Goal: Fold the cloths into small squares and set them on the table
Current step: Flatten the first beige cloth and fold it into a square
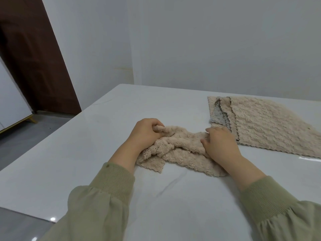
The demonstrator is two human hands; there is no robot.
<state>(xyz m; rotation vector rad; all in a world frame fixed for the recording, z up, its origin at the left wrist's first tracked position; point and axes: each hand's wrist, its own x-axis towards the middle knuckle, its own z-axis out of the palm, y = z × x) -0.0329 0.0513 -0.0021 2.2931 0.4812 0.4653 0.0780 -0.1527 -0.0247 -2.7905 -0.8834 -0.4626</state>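
Beige cloth (175, 150), crumpled on table (104, 129): left hand (145, 134) pinching its far edge; right hand (219, 143) spread flat upon it; step, likely spreading before first fold; unfolded stack (264, 124) waiting beside.

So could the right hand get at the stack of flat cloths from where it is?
Probably yes. The right hand rests on the crumpled beige cloth, beside the stack of flat cloths, with nothing between them.
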